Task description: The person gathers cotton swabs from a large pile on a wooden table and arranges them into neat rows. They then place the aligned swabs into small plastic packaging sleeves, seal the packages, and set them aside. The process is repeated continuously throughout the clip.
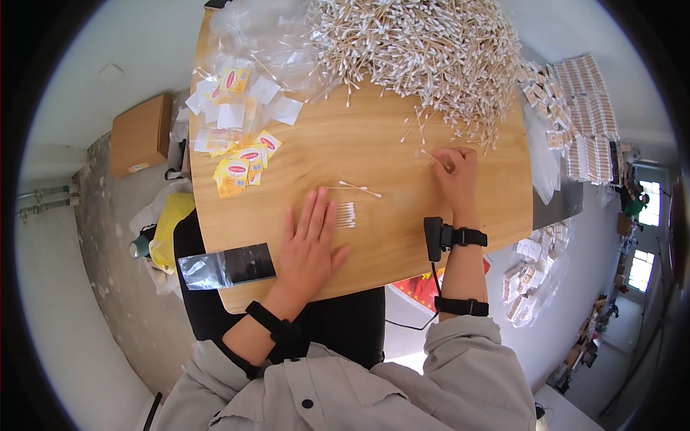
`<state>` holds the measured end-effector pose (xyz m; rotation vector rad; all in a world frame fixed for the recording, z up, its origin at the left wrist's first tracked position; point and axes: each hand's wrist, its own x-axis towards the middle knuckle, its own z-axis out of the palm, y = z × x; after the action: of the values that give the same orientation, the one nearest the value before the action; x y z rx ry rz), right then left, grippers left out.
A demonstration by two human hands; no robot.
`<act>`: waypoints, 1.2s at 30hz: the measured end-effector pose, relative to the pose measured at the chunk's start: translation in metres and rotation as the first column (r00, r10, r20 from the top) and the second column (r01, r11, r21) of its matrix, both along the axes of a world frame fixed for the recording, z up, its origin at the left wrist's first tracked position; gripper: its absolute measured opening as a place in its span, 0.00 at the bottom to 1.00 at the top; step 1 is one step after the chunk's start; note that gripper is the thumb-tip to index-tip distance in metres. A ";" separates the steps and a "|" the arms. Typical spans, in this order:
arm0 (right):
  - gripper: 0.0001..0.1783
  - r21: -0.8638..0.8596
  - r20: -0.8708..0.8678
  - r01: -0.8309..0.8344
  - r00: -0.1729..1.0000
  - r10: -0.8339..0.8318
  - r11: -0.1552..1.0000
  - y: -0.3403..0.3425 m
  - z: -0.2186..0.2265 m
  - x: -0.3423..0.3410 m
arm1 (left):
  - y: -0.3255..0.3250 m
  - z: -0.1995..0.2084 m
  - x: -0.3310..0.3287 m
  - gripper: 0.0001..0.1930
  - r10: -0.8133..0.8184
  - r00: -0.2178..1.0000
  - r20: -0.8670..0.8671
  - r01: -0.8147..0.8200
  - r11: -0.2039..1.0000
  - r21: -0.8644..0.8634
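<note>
My left hand (310,233) lies flat on the wooden table, fingers stretched out. Under and beside its fingers is a small row of cotton swabs (346,215), lined up side by side with their white tips showing; the rest of the row is hidden by the hand. Just beyond the row, a couple of loose cotton swabs (359,188) lie crossing at an angle. Farther right, my right hand (456,169) is closed in a pinch on a cotton swab (425,153), whose pale end sticks out to the left of the fingertips.
A large heap of cotton swabs (424,50) covers the table's far side. Yellow-and-white cards (237,169) and clear plastic bags (266,43) lie at the left. A dark pouch (248,263) overhangs the near left edge. Packed bundles (586,93) are stacked beyond the right edge.
</note>
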<state>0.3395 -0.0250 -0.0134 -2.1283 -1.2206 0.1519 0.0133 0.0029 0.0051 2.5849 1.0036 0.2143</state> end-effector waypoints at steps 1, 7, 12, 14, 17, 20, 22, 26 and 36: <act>0.11 -0.023 -0.035 -0.015 0.999 0.014 1.000 -0.002 -0.001 -0.002 | 0.000 -0.001 -0.001 0.46 -0.005 1.000 0.011 0.005 1.000 0.001; 0.09 -0.006 -0.316 -0.230 0.924 0.217 0.973 0.030 0.007 -0.093 | 0.001 -0.001 -0.003 0.45 -0.022 0.999 0.029 0.021 1.000 0.023; 0.12 0.032 -0.441 -0.295 0.853 0.278 0.955 0.029 0.027 -0.113 | 0.002 0.001 -0.004 0.49 0.002 0.998 0.059 0.000 1.000 -0.028; 0.14 0.029 -0.286 -0.347 0.896 0.340 0.937 0.015 0.032 -0.110 | 0.003 0.004 -0.002 0.52 0.022 0.998 0.057 -0.020 0.999 -0.045; 0.16 -0.010 -0.254 -0.310 0.920 0.298 0.951 0.002 0.033 -0.125 | 0.006 0.014 0.006 0.56 0.039 0.999 0.037 -0.036 0.997 -0.063; 0.13 -0.012 -0.234 -0.252 0.942 0.242 0.968 -0.003 0.028 -0.127 | 0.013 0.012 0.018 0.58 0.042 0.999 0.032 -0.040 0.998 -0.043; 0.11 0.004 -0.263 -0.254 0.933 0.246 0.967 -0.006 0.025 -0.125 | 0.014 0.008 0.020 0.58 0.038 0.999 0.023 -0.038 0.999 -0.016; 0.06 -0.001 -0.307 -0.235 0.925 0.224 0.972 -0.009 0.025 -0.118 | 0.014 0.001 0.014 0.57 0.024 1.000 0.000 -0.024 1.000 0.010; 0.06 -0.014 -0.437 -0.199 0.883 0.173 0.980 -0.015 0.036 -0.099 | 0.013 0.013 0.012 0.57 0.065 0.997 0.028 -0.062 0.995 -0.077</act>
<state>0.2404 -0.0403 0.0224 -1.8807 -1.1531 0.7173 0.0251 0.0157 0.0185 2.4758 1.0631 0.2270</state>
